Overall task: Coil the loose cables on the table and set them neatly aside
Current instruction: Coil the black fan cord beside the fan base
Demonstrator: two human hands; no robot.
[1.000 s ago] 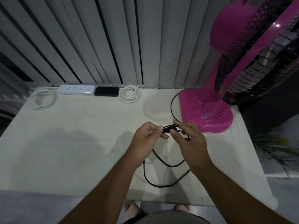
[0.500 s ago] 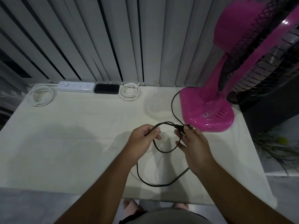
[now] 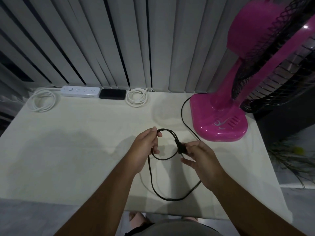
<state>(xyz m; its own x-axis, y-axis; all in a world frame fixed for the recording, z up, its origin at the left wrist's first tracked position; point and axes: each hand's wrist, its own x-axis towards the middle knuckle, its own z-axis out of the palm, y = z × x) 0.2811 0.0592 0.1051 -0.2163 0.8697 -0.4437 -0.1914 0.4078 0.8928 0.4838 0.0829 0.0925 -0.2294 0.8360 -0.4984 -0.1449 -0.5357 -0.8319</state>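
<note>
We are in the middle of coiling the black cable (image 3: 154, 182) that runs from the pink fan (image 3: 219, 120). One small loop is made and hangs in the air above the bench (image 3: 68, 150), between our two hands.

Our left hand (image 3: 144, 149) holds the top of the loop. Its fingers (image 3: 156, 133) are curled round the cable and pinch it against the thumb. Our right hand (image 3: 201, 160) holds the black plug (image 3: 181, 148) at the side of the loop. The thumb and first fingers pinch the plug, and the other fingers are a bit spread below it.

The rest of the cable is loose. It drops from the left hand, makes a big bend on the bench near the front edge, and goes under the right wrist. Another part lies on the bench and curves up to the back of the fan base.

We think the next move is to gather the big loose bend into a second loop. The left hand should keep the first loop tight so it does not spring open. The new loop should match the first one in size.

Two white cables are coiled at the back of the bench already: one (image 3: 41, 101) left of the white power strip (image 3: 80, 91) and one (image 3: 137, 97) right of the black box (image 3: 112, 94). This coil cannot go far, as it looks joined to the fan.
</note>
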